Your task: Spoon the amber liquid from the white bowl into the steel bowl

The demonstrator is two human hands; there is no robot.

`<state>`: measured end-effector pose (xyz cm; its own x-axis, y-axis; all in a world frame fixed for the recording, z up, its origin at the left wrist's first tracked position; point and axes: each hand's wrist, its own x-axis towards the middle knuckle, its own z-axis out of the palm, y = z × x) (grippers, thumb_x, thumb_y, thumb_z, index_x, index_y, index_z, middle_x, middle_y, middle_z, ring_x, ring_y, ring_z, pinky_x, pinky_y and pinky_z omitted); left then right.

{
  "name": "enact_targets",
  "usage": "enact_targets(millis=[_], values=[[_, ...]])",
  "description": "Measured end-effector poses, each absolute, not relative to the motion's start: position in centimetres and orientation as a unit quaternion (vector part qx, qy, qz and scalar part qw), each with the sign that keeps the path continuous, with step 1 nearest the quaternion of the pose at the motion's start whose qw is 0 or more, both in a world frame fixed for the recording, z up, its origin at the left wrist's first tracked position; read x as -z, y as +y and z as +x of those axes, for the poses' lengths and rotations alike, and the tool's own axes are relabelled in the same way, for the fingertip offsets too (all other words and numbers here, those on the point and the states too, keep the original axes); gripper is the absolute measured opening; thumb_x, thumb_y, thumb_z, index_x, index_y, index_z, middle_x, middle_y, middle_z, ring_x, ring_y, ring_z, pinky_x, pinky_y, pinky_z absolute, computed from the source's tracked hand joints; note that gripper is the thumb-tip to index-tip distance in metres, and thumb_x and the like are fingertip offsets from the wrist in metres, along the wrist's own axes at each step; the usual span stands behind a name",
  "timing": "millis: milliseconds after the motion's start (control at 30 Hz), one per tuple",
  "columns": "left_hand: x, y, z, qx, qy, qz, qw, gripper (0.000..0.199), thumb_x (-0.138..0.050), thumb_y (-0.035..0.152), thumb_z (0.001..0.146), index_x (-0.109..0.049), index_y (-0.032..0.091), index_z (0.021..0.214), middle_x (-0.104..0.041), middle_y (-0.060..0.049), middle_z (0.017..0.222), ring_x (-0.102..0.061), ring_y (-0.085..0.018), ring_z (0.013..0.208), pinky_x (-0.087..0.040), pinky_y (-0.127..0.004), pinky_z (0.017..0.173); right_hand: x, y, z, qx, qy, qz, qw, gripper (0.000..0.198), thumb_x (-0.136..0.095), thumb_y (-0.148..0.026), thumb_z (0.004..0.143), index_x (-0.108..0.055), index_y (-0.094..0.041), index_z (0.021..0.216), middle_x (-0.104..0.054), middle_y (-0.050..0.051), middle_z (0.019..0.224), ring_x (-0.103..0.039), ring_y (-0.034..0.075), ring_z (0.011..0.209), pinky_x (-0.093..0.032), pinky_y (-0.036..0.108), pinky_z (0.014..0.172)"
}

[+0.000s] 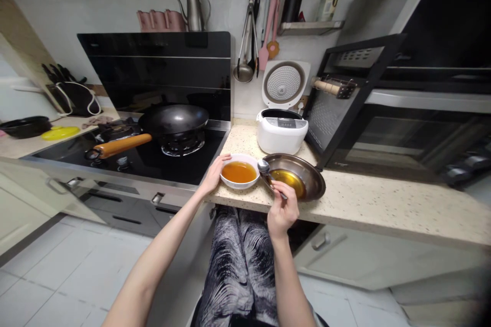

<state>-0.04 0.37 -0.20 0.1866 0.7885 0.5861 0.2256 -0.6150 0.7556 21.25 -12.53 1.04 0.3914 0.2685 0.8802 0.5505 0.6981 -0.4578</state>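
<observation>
Head view: your left hand [215, 174] lies against the left rim of the white bowl [238, 185], probably to steady it; I cannot tell whether it grips, since the thumb is hard to make out. Your right hand [283, 210] pinches the spoon [263, 165] by its handle, likely for control. Bowl and pan [317, 185] stand side by side on the counter [368, 199], seemingly for easy reach. Your right fingers hide part of the handle; whether the spoon touches the pan's rim is unclear.

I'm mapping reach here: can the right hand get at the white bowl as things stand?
Probably yes: the white bowl sits close by, and nothing seems to block the way, though the right hand already holds a spoon.
</observation>
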Motion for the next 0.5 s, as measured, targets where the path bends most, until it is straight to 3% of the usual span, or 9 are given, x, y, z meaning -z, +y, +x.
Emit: enact_targets(millis=[500], values=[[0.2,0.4,0.0,-0.532,0.35,0.724,0.266,0.043,-0.033,0.04,0.104,-0.067,0.018,0.12,-0.061,-0.012,0.14,-0.054,-0.022,0.136,-0.032,-0.042,0.124,0.3,-10.5,18.6,0.018,-0.636,-0.378,0.672,0.017,-0.051,-0.016,0.1,-0.067,-0.02,0.103,-0.073,0.007,0.096,-0.07,0.018,0.093,-0.058,0.033,0.085]])
